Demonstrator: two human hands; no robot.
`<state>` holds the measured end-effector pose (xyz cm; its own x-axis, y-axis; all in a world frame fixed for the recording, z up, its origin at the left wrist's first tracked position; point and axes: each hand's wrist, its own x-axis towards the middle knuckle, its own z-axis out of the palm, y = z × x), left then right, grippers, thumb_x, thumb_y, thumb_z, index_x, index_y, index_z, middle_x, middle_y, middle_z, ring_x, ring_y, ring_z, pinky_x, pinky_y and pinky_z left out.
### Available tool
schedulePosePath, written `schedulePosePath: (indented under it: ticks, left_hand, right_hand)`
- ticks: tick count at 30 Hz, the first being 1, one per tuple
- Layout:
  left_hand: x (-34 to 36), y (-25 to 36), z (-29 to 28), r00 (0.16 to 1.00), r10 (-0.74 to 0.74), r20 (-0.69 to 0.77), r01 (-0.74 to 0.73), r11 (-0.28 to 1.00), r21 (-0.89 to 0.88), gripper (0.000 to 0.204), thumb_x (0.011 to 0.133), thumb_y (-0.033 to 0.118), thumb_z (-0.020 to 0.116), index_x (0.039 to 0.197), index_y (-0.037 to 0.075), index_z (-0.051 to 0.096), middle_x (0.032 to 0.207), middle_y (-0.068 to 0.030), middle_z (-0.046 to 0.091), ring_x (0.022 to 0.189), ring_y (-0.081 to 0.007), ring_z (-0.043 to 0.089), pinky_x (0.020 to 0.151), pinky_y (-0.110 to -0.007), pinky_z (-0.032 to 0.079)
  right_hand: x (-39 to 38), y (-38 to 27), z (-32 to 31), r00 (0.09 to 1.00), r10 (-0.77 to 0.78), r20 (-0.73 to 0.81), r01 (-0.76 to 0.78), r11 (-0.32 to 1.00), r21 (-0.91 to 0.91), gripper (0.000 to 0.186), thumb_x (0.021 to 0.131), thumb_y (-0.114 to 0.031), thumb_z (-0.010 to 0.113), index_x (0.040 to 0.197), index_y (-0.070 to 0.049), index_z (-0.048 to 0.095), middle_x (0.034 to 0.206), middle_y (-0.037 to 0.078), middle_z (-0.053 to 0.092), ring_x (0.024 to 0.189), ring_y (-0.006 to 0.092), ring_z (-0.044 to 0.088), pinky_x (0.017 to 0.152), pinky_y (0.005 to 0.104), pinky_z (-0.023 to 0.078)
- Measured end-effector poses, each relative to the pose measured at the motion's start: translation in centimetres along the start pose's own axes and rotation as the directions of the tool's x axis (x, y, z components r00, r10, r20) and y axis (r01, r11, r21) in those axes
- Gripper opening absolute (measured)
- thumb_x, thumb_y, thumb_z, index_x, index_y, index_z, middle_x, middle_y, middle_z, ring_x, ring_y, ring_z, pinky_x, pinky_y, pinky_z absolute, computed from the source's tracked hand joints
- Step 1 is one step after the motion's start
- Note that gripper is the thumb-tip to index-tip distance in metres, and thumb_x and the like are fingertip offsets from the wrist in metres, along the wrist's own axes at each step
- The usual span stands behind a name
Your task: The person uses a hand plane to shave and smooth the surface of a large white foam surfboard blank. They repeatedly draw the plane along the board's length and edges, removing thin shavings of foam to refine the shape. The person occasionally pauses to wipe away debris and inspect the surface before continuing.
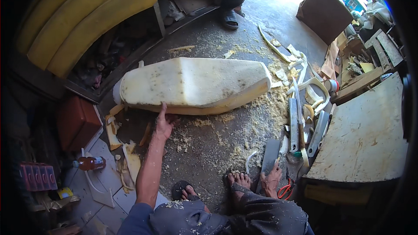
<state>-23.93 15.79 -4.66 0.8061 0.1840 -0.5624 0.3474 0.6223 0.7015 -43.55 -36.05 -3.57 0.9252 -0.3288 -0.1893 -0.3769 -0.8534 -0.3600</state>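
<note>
A long cream foam piece (196, 82), shaped like a seat pad with dark blotches on top, lies across the concrete floor. My left hand (165, 124) is at its near edge, fingers apart, a fingertip against the foam. Down at the lower right, beside my foot, my right hand (272, 176) grips a flat grey tool (271, 150), shaped like a wide strip. To its right lie long metal tools (294, 128), a knife-like tool with a long handle (300, 122) and orange-handled scissors (285, 189).
Yellow curved pads (96, 26) line the upper left, near another person's sandalled foot (230, 19). A red box (78, 122) and bottle (91, 163) sit left. Foam scraps (296, 63) and shavings litter the floor. A worn board (357, 135) and dark panel (324, 13) stand right.
</note>
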Motion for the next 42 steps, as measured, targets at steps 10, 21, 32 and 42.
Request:
schedulePosePath:
  ticks: [10,21,32,42]
  left_hand:
    - [-14.1,-8.0,-9.2,0.911,0.352,0.216,-0.141,-0.226,0.964,0.038,0.097,0.027,0.061,0.123,0.001,0.069,0.129,-0.0260,0.065,0.125,-0.0462,0.057,0.109,-0.057,0.041]
    - [-11.0,0.5,-9.4,0.963,0.044,-0.265,-0.115,0.959,-0.258,0.067,0.102,0.041,0.064,0.152,0.002,0.045,0.160,-0.0175,0.043,0.148,-0.0339,0.039,0.123,-0.047,0.028]
    - [-23.7,1.5,-5.0,0.894,0.351,-0.277,-0.160,0.830,0.535,0.075,0.096,0.031,0.076,0.155,0.008,0.036,0.150,-0.0115,0.051,0.136,-0.0261,0.050,0.111,-0.042,0.043]
    - [-30.6,2.9,-15.1,0.562,0.755,-0.337,0.461,0.052,0.886,0.062,0.096,0.020,0.062,0.150,-0.003,0.044,0.149,-0.0288,0.048,0.139,-0.0465,0.045,0.118,-0.053,0.034]
  right_hand:
    - [0.3,-1.2,1.9,0.983,-0.119,0.140,0.164,0.914,-0.372,0.107,0.081,-0.035,0.082,0.164,-0.006,0.021,0.142,0.031,0.041,0.126,0.0488,0.046,0.109,0.0545,0.040]
    - [4.2,-0.5,-3.7,0.957,-0.242,-0.158,0.282,0.898,0.338,0.082,0.085,-0.017,0.069,0.157,0.004,0.035,0.119,0.029,0.062,0.106,0.0437,0.064,0.097,0.0478,0.050]
    - [6.1,-1.9,-1.8,0.974,0.092,0.207,-0.182,0.860,0.477,0.080,0.094,-0.042,0.071,0.158,-0.006,0.040,0.110,0.022,0.073,0.096,0.0334,0.072,0.087,0.0423,0.055]
    - [8.3,-5.9,-2.0,0.923,-0.084,0.376,-0.147,0.824,0.546,0.054,0.104,-0.045,0.058,0.142,-0.007,0.060,0.117,0.017,0.069,0.107,0.0274,0.065,0.095,0.0404,0.050]
